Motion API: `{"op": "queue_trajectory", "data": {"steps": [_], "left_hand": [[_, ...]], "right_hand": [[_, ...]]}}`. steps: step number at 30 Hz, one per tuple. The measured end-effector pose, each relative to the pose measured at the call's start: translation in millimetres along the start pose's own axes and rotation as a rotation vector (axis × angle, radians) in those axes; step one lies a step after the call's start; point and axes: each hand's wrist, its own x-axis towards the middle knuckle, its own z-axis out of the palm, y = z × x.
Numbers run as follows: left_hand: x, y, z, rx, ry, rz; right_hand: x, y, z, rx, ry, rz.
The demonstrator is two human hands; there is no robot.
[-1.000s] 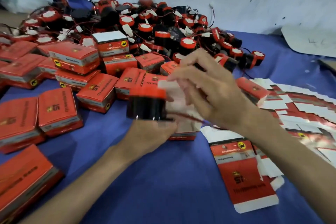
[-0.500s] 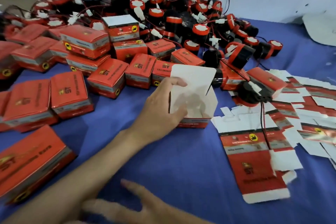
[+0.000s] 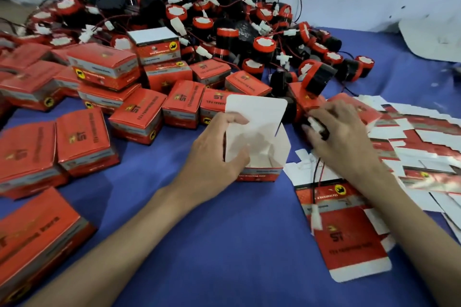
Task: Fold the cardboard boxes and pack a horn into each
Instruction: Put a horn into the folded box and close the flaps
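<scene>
Centre frame, the left hand [image 3: 214, 157] pinches the wall of the open box [image 3: 259, 132]. The right hand [image 3: 344, 139] curls round a horn [image 3: 317, 128]. Closed boxes [image 3: 136, 119] crowd left, flat cartons [image 3: 349, 237] right.

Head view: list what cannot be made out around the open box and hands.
Head view:
- Open red cardboard box: floor hidden by near wall and gripping left hand.
- Black horn: mostly covered by the right hand holding it.
- Flat red carton: small print blurred.
- Closed red box, bottom left: cut by frame edge.
</scene>
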Motion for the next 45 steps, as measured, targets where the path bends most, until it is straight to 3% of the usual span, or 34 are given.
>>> {"op": "queue_trajectory", "data": {"steps": [1,3,6,9,12,14,18,21,28,31,35,40,45], "left_hand": [[0,0,0,0.009,0.002,-0.002],[0,0,0,0.03,0.011,-0.002],[0,-1,1,0.061,0.036,-0.013],[0,0,1,0.081,0.066,-0.016],[0,0,1,0.099,0.072,-0.019],[0,-1,1,0.101,0.071,-0.019],[1,1,0,0.078,0.081,-0.025],[2,4,-1,0.019,0.084,-0.055],[0,2,-5,-0.063,0.004,-0.053],[-2,3,-7,-0.095,-0.047,-0.024],[-5,7,-5,-0.105,-0.014,0.011],[-3,16,12,-0.012,0.115,-0.153],[2,17,11,-0.063,0.069,-0.236]], "right_hand": [[2,2,-1,0.177,0.088,-0.003],[4,0,-7,0.681,0.163,0.184],[6,-10,-20,1.43,0.01,0.457],[6,-20,-24,1.812,-0.138,0.578],[5,-33,-25,2.017,-0.263,0.492],[9,-38,-33,1.91,-0.343,0.341],[27,-62,-49,1.159,-0.283,-0.033],[33,-79,-42,0.727,-0.35,-0.256],[30,-65,-39,0.211,-0.565,-0.324],[27,-68,-35,0.232,-0.478,-0.332],[19,-76,-13,-0.055,-0.385,-0.344],[15,-67,-26,0.069,-0.211,-0.405],[26,-42,-68,-0.203,-0.367,-0.146]]}}
